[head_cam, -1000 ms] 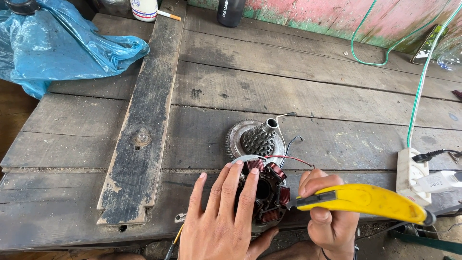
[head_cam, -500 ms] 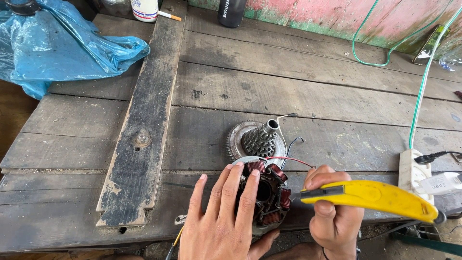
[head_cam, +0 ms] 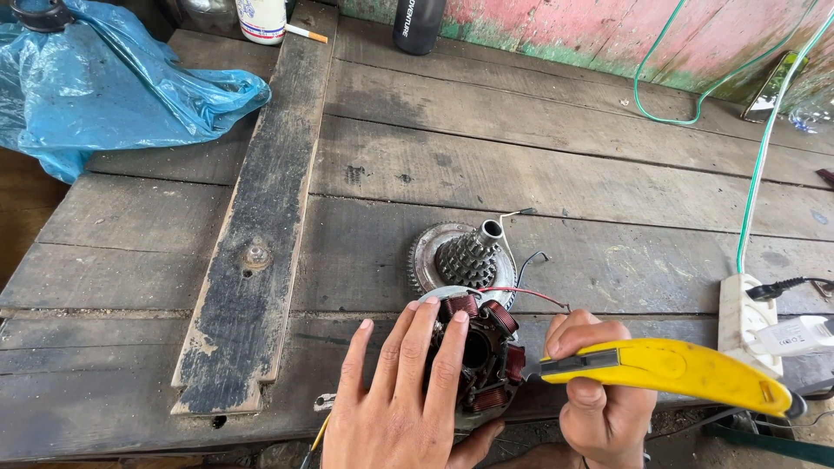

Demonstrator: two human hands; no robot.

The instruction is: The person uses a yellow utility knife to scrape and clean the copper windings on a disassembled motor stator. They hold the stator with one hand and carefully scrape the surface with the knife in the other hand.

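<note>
A rough workshop – worn plank bench [head_cam: 539, 174], gear cluster [head_cam: 465, 256], power strip [head_cam: 743, 321]

Rough weathered wood table [head_cam: 556, 174]; glossy yellow plastic knife [head_cam: 686, 369]; copper-wound metal stator [head_cam: 482, 356]; crinkled blue plastic bag [head_cam: 113, 95].
</note>
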